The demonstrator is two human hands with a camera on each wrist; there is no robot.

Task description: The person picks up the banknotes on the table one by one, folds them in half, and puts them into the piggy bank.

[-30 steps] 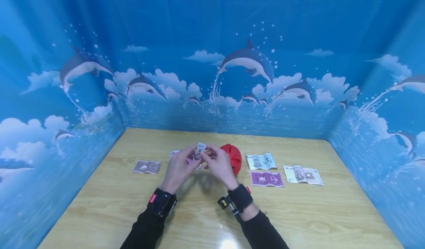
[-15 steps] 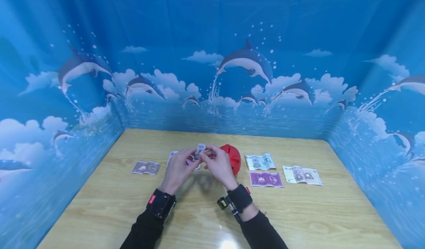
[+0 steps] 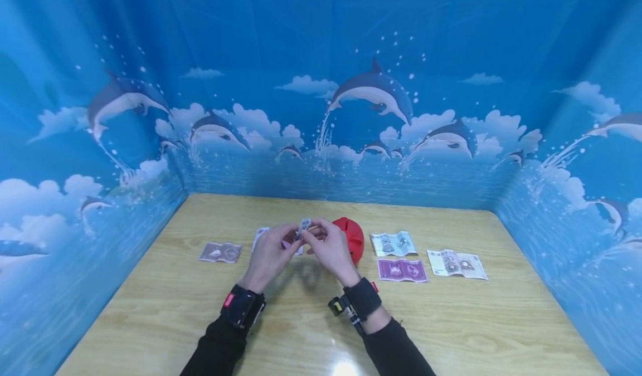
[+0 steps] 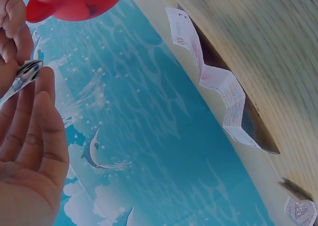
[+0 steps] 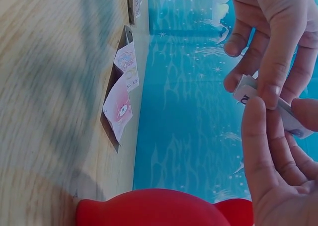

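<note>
A small folded banknote [image 3: 304, 225] stands up between both hands over the table. My left hand [image 3: 268, 250] pinches it from the left, and my right hand [image 3: 328, 248] pinches it from the right. In the right wrist view the banknote [image 5: 290, 119] is a narrow, layered strip with thumbs and fingertips pressed along it. Its folded end [image 4: 29, 73] pokes out above the left fingers in the left wrist view. A red piggy bank [image 3: 353, 239] sits just beyond the right hand, partly covered by it. Behind the left hand lies a pinkish, zigzag-creased note [image 4: 221, 79], mostly hidden in the head view.
A grey-purple note [image 3: 220, 252] lies farther left. On the right are a pale blue-green note [image 3: 393, 244], a purple note [image 3: 403, 270] below it and a cream note [image 3: 468, 266]. A dolphin-print curtain [image 3: 321, 170] borders the back and sides of the wooden table [image 3: 301, 331].
The upright part of the banknote shows shorter and narrower than before, as the fingers fold and squeeze it. Both hands stay in nearly the same place.
</note>
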